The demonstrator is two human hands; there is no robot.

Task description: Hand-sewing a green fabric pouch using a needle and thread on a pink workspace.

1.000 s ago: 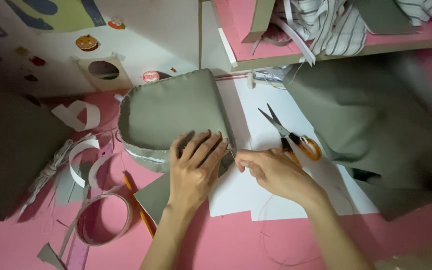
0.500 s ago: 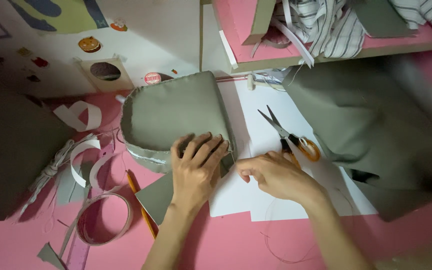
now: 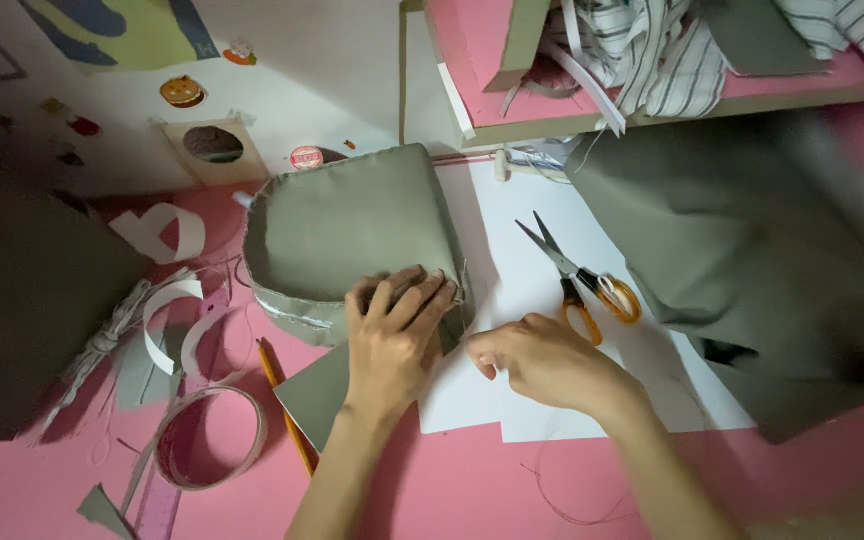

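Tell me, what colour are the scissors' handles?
Orange. The scissors lie open on the white paper, shown best in the head view.

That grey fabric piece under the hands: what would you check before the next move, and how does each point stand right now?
1. Left hand flat on the grey fabric piece, pinning it: ok.
2. Right hand beside the fabric's edge, on the white paper: ok.
3. Something pinched in the right fingers: cannot tell.
4. Orange-handled scissors apart from both hands, blades open: ok.
5. Loose thread near the right forearm, possibly snagging: not ok.
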